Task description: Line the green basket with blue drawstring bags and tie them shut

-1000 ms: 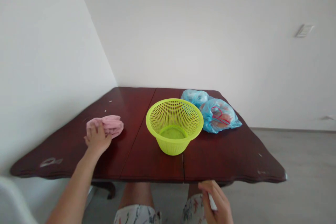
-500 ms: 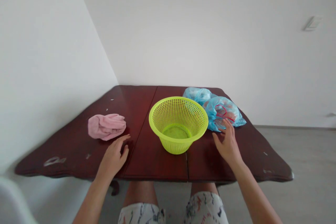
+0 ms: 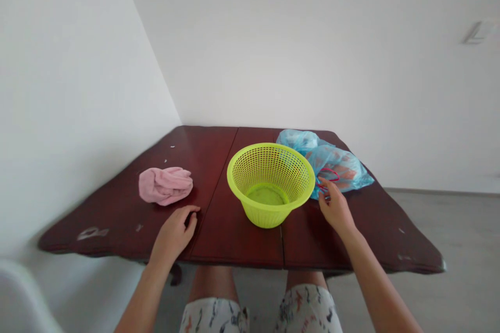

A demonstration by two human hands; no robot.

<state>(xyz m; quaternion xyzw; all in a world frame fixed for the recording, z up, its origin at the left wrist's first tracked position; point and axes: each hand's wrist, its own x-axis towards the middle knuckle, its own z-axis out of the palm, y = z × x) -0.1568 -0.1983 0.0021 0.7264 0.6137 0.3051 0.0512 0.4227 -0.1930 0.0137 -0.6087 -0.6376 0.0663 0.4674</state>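
Bag of pale blue plastic (image 3: 338, 169), bound with a red-pink rubber band (image 3: 328, 174), lying toward the far right of a dark red-brown wooden table (image 3: 250, 250), its long axis running roughly crosswise and tilting slightly toward the near right, its left end just behind a lime-green perforated basket (image 3: 269, 184). Second blue bag (image 3: 300, 140) touching it on the far side. Contents of the nearer bag orange-toned, too obscured by the plastic to identify. Right hand (image 3: 335, 207) much the nearer, directly on the near side of the bag, forearm angled in from the right, fingers (image 3: 323, 183) half curled and raised at the rubber band (contact likely; any pinch on the band unconfirmed from this angle, so grip undetermined). Left hand (image 3: 174, 234) well apart, across the basket from the bag, close to the table's near edge, fingers loosely curled, nothing visibly held, just short of a crumpled pink towel (image 3: 165, 186). Basket upright, mouth up, between the two hands.
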